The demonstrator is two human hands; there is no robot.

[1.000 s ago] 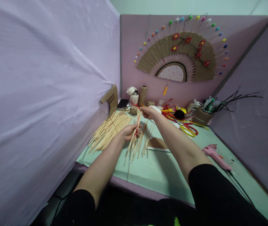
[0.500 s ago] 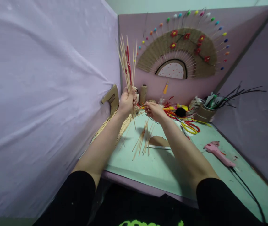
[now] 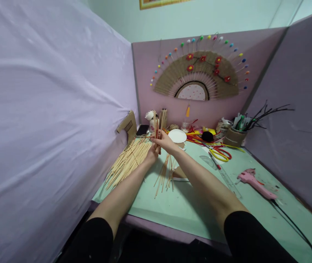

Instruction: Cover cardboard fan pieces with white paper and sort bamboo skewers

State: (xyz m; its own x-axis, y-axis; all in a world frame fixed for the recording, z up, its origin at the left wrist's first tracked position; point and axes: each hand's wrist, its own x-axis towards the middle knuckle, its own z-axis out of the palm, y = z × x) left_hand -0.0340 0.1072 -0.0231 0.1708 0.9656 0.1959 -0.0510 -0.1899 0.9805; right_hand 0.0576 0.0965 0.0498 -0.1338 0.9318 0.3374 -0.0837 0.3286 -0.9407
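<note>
Head view: gripping an upright bundle of thin sticks [image 3: 155, 124] near centre with the left hand [image 3: 152, 152]; touching it just above with the right hand [image 3: 165, 141], closed or not, cannot tell. Seen from there on the counter [image 3: 172, 213]: at half past seven, a stick pile [image 3: 128, 160]; at four, a pink glue gun [image 3: 257, 185].

Both arms out, converging far, left of centre. Left forearm [image 3: 127, 193] slants rightward, left hand [image 3: 153, 152] curled closed, lower. Right forearm [image 3: 205, 179] slants leftward, right hand [image 3: 164, 140] just above the left hand, back showing, fingers bent inward.
</note>
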